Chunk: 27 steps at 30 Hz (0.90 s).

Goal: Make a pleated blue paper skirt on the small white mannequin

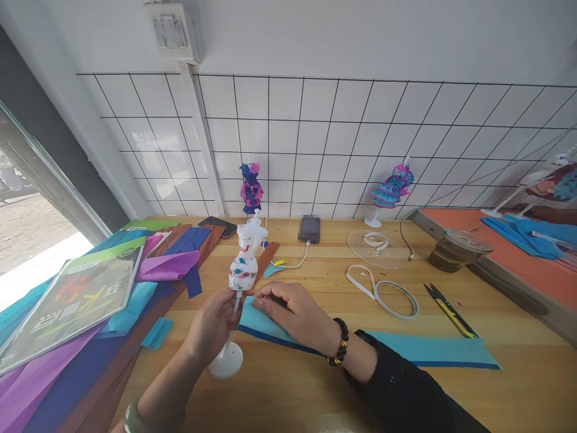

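- Currently, the left hand (211, 322) grips the form (243, 270) by its stem (237, 302).
- Right hand (295, 310) near the strip (433, 349)'s left end, grip unclear.
- Strip apparently not yet around the form.

A plastic container (457, 251) sits at right, while a white switch box (174, 35) hangs above wall tiles (286, 137).

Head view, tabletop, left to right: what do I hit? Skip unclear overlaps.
Green-edged booklet, small folded blue piece, white mannequin, right hand, white tape roll, yellow-and-black tool.
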{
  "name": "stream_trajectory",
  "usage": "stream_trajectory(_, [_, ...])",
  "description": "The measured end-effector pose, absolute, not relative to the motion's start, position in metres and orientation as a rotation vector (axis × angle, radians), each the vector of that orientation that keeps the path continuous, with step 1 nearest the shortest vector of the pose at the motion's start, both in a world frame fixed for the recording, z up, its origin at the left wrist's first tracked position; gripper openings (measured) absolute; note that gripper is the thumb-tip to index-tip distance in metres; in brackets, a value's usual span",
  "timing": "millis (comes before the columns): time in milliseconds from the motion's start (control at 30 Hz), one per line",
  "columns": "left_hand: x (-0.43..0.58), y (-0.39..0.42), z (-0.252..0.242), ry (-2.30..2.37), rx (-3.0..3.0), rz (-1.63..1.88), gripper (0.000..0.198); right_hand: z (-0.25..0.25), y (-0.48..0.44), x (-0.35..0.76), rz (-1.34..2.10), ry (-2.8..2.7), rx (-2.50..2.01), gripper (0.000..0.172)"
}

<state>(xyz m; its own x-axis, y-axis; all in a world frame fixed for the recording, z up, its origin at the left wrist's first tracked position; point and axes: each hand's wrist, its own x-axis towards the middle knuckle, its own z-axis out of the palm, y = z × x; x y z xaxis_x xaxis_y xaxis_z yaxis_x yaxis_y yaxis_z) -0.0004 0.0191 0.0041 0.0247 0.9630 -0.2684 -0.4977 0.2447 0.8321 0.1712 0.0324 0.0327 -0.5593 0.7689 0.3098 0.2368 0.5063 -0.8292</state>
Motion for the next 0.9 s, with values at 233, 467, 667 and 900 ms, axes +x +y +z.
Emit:
stream_trajectory(233, [0.0015, 0.0159, 0.0071, 0.919, 0.727, 1.197, 0.016, 0.0328, 0.0316, 0.1715, 0.949, -2.116, -0.823, 0.022])
stream_trajectory(467, [0.0005, 0.0167, 0.0047, 0.973, 0.767, 1.196, 0.019, 0.0328, 0.0318, 0.172, 0.904, -2.144, -0.845, 0.02])
stream_trajectory(667, [0.0034, 0.0127, 0.0122, 1.059, 0.755, 1.082, 0.031, 0.0308, 0.0346, 0.1725, 0.884, -2.127, -0.852, 0.018])
stream_trajectory(900, [0.005, 0.0144, 0.0089, 0.903, 0.873, 1.036, 0.035, 0.0277, 0.0365, 0.1728, 0.89, -2.104, -0.928, 0.02])
